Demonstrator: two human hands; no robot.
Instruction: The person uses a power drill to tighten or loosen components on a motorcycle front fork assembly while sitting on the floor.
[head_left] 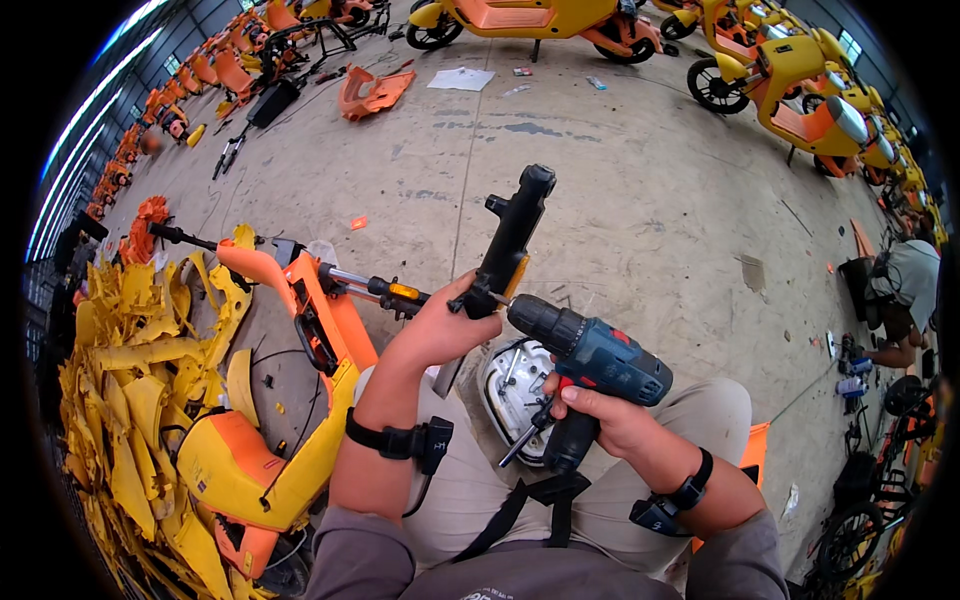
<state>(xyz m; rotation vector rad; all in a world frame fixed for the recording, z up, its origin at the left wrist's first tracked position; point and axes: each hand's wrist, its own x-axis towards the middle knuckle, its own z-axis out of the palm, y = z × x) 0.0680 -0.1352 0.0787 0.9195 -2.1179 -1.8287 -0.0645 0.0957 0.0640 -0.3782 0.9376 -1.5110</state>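
Note:
My left hand (440, 328) is closed around the lower end of a black fork leg (514, 238), which tilts up and away with an orange reflector (518, 274) on its side. In my right hand (622, 422) is a dark blue cordless drill (605, 358), gripped by its handle, a finger at the red trigger. Its bit points left and meets the fork leg beside my left fingers; the exact contact is too small to make out. A short metal rod with a dark end (524, 438) shows by the drill handle; whether my fingers hold it I cannot tell.
Below the drill, between my knees, lies a silvery rounded part (515, 385). Left of me rests an orange and yellow scooter body (335, 320) beside heaped yellow panels (130, 390). Scooters (790, 95) stand ahead. An orange panel (373, 92) lies on the floor. Another person (905, 290) crouches right.

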